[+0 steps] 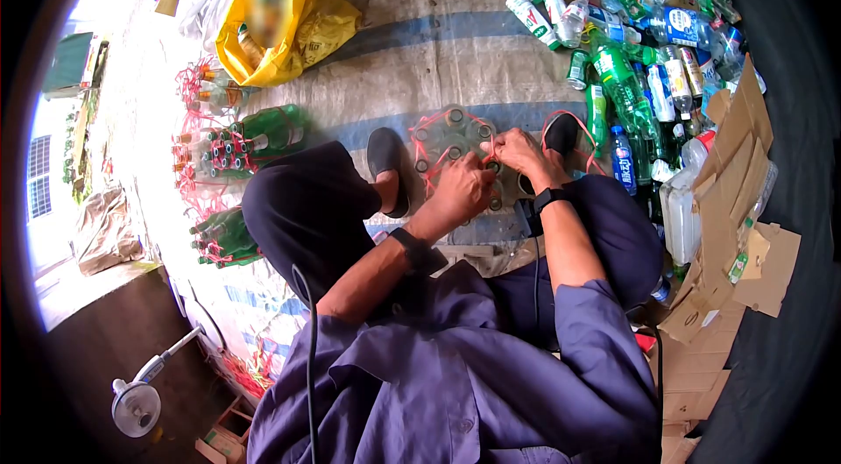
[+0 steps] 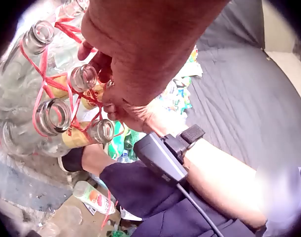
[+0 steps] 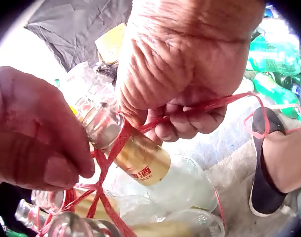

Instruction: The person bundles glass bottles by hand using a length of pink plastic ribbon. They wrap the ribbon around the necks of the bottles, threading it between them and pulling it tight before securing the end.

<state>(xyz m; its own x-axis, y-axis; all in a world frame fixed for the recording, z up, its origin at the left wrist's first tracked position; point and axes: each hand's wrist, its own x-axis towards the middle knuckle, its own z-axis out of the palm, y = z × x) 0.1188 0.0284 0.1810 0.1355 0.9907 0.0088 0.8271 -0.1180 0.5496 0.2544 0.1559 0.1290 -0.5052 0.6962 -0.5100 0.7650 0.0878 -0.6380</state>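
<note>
Upright clear glass bottles (image 1: 455, 151) stand in a cluster between the feet, red twine (image 3: 118, 148) wound and crossed round their necks. My right hand (image 1: 524, 155) (image 3: 185, 74) has its fingers curled round a strand, which runs out past the little-finger side toward the shoe. Close by, on the cluster's near side, my left hand (image 1: 464, 188) (image 3: 37, 133) is bent over the necks, thumb and forefinger pinched at the twine; its grip is partly hidden. Beside the right fingers is a bottle with a gold label (image 3: 145, 163).
Tied bottle bundles (image 1: 263, 135) lie at left, below a yellow bag (image 1: 307, 26). Loose bottles and cans (image 1: 622, 70) are heaped at right beside cardboard (image 1: 731, 157). Shoes (image 1: 385, 162) flank the cluster; a twine loop (image 1: 574, 118) lies around the right one. A fan (image 1: 137, 407) stands lower left.
</note>
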